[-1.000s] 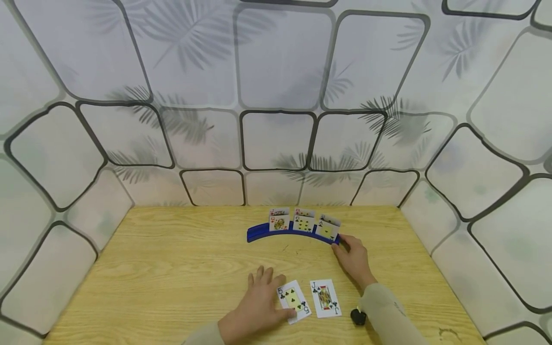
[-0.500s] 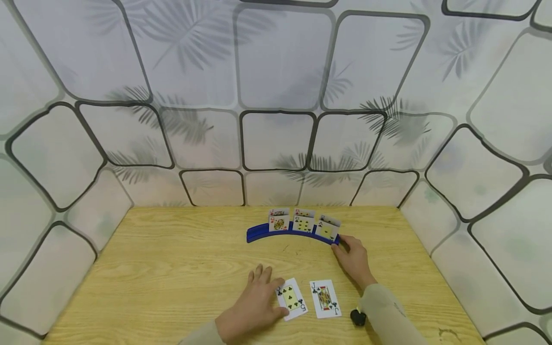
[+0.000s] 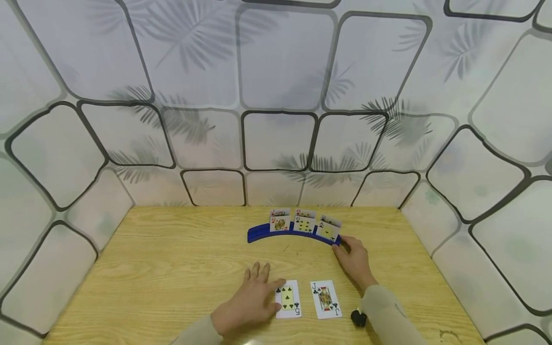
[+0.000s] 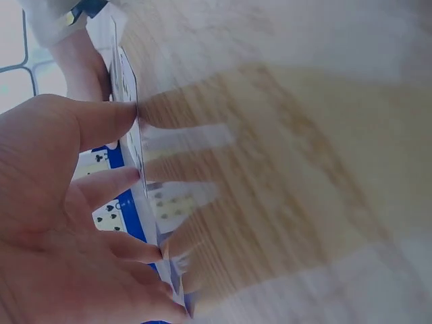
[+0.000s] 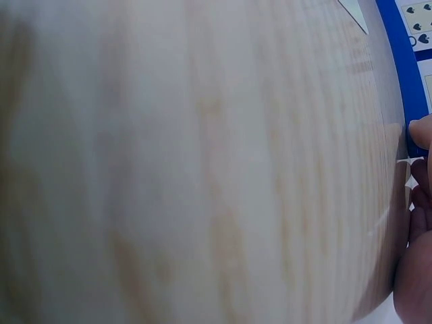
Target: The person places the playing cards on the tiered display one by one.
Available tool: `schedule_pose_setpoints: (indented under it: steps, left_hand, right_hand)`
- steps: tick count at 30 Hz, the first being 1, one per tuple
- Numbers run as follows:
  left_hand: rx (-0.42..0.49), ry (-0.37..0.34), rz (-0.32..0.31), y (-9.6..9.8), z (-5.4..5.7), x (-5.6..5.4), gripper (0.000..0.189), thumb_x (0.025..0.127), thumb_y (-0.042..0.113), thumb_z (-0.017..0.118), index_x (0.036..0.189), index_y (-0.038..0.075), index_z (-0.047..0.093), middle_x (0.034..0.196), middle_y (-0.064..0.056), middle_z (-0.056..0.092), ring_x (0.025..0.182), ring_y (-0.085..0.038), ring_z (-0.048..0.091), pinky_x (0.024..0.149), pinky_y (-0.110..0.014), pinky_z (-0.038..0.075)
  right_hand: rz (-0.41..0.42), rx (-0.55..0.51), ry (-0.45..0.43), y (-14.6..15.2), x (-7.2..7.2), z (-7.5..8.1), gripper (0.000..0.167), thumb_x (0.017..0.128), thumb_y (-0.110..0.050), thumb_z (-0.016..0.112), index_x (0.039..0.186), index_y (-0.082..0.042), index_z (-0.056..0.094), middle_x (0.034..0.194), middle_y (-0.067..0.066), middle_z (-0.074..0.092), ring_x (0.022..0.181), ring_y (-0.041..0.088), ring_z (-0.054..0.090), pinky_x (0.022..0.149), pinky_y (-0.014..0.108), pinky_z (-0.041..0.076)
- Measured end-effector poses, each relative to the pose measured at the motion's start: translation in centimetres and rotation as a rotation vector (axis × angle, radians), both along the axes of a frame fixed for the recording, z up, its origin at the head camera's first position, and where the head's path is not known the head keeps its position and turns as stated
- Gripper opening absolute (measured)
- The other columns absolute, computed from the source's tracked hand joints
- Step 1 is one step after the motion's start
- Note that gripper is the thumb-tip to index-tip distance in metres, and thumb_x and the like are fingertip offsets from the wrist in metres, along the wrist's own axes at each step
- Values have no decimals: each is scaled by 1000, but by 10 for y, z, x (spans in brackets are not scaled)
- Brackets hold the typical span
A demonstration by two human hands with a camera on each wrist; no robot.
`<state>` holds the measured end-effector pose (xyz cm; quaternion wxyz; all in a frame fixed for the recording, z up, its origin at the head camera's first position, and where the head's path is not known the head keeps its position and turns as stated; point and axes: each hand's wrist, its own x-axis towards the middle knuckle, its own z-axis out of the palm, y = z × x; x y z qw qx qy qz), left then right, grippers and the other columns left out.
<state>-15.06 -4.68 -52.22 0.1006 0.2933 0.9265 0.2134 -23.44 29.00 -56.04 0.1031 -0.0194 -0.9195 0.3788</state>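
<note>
My left hand [image 3: 251, 299] lies on the table with fingers spread, thumb and index finger touching the left edge of a five of clubs [image 3: 289, 299]. In the left wrist view, the fingertips of that hand [image 4: 54, 223] meet the table beside the card, seen edge-on. A jack [image 3: 326, 299] lies face up to its right. My right hand [image 3: 354, 261] pinches the right end of a curved blue card holder [image 3: 259, 233]. In it stand cards in two rows, among them a queen [image 3: 279, 224], a six [image 3: 304, 224] and an ace [image 3: 327, 232]. The right wrist view catches only part of the right hand [image 5: 415, 283].
A small black object [image 3: 358, 318] sits beside the right sleeve. The wooden table [image 3: 181, 249] ends at a patterned curtain [image 3: 276, 139] at the back and on both sides. The holder's left end carries no cards.
The five of clubs has slid left and turned clockwise from tilted to straight, with my left hand shifting slightly left alongside. My right hand and the card holder have stayed put.
</note>
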Motion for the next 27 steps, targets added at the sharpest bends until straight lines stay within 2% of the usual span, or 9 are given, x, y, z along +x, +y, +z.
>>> schedule_pose_setpoints:
  steps: [3,7,14,27]
  left_hand:
    - [2,-22,3,-1,-1,-1,69,94,52,74,154,25,55,166,-35,30,150,-66,25,117,-83,23]
    - [5,-28,14,0,-1,-1,80,87,58,79,154,23,55,166,-34,30,150,-66,25,115,-85,23]
    - [58,-37,51,1,1,-2,83,80,50,87,148,13,59,163,-36,35,149,-65,28,114,-85,24]
    - [104,-25,67,1,0,-5,77,75,42,93,139,9,63,158,-38,41,147,-66,32,110,-88,25]
  right_hand:
    - [0,8,3,0,0,-1,51,102,-22,69,143,7,58,146,29,58,141,47,50,121,61,38]
    - [-3,6,-8,0,0,-2,52,102,-23,69,144,6,58,147,29,57,141,47,49,122,61,37]
    - [-1,6,2,0,0,-3,51,102,-22,69,143,6,58,146,30,58,141,47,49,121,63,38]
    - [0,5,-17,0,0,-1,51,103,-22,69,145,5,57,148,28,57,142,45,49,123,59,37]
